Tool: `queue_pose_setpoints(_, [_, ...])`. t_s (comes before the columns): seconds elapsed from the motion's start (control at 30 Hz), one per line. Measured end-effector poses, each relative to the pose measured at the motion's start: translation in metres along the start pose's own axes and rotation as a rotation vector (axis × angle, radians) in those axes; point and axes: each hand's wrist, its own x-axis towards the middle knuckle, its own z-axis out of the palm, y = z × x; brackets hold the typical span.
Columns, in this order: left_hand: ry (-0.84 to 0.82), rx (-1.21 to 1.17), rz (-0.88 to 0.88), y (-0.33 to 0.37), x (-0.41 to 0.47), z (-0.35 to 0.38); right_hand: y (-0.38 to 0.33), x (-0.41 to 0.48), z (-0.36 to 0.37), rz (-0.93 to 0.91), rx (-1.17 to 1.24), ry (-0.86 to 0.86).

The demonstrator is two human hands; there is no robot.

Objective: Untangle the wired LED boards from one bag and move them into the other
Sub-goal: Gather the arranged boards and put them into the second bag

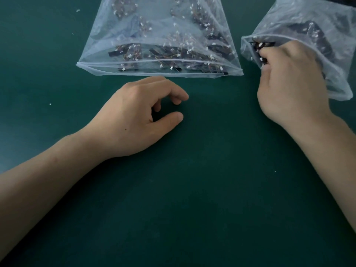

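Two clear mesh bags lie on the green table. The wide bag point(134, 26) at the top centre holds several black LED boards point(165, 53) with thin wires and white connectors. The smaller bag point(300, 18) at the top right holds more dark boards. My right hand point(289, 81) reaches into the mouth of the smaller bag, its fingers curled around a clump of wired LED boards point(259, 48). My left hand point(138, 116) rests on the table just below the wide bag's mouth, fingers loosely curled, holding nothing.
The green table surface point(192, 189) fills the view below the bags. A few small white specks point(78, 10) lie on it at the upper left.
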Motion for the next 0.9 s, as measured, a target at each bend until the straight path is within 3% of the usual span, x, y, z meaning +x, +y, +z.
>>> queue_pose_setpoints(0.13, [-0.001, -0.001, 0.006, 0.0, 0.0, 0.001, 0.0, 0.002, 0.002, 0.066, -0.059, -0.003])
queue_pose_setpoints(0.33, [-0.022, -0.003, -0.008, 0.003, 0.002, 0.001, -0.003, 0.002, -0.001, 0.028, 0.104, -0.008])
queue_pose_setpoints(0.57, [0.062, 0.151, -0.189, 0.031, 0.038, 0.023, -0.021, -0.003, -0.007, 0.131, 0.148, -0.056])
queue_pose_setpoints(0.9, [0.147, 0.163, -0.114, 0.031, 0.034, 0.032, -0.013, -0.002, -0.002, 0.161, 0.091, -0.059])
